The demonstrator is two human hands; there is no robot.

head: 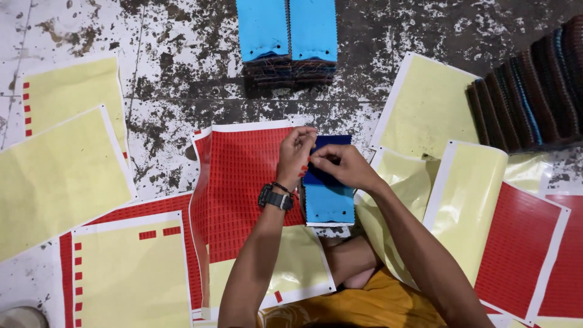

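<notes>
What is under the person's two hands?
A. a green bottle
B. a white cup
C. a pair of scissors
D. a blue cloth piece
D: both the left hand and the right hand meet over a blue cloth piece with a zigzag edge, lying beside a red sticker sheet on the floor.

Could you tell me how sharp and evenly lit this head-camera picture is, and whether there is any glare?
Head view: mostly sharp and evenly lit; soft glare on the curled yellow backing sheet; left hand and right hand slightly soft over the blue swatch stack; the dark swatch row loses detail in shade.
</notes>
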